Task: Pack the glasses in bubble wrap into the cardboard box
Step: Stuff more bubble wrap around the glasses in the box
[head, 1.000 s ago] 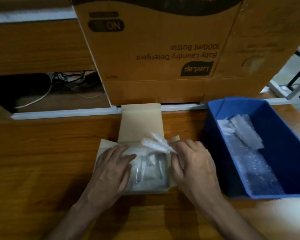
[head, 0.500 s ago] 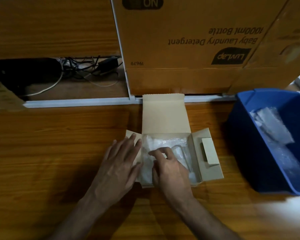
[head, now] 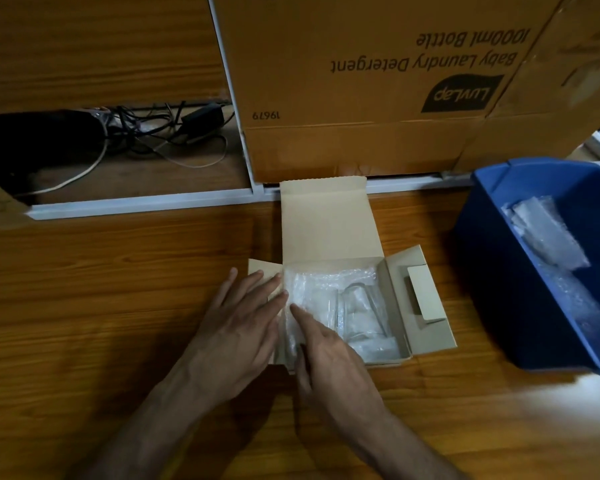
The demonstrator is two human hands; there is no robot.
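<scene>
Bubble-wrapped glasses (head: 340,306) sit inside open cardboard box (head: 326,230) on wooden table (head: 118,289); glass count unclear through wrap; left hand (head: 243,327) flat, fingers straight on box's left flap; right hand (head: 329,355) fingers extended, pressing wrap; blue bin (head: 492,271) cut off right.

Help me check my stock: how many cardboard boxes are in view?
3. A small open box lies on the table under both hands. A large detergent carton stands behind it, with another carton at its right. More may sit out of view.
</scene>
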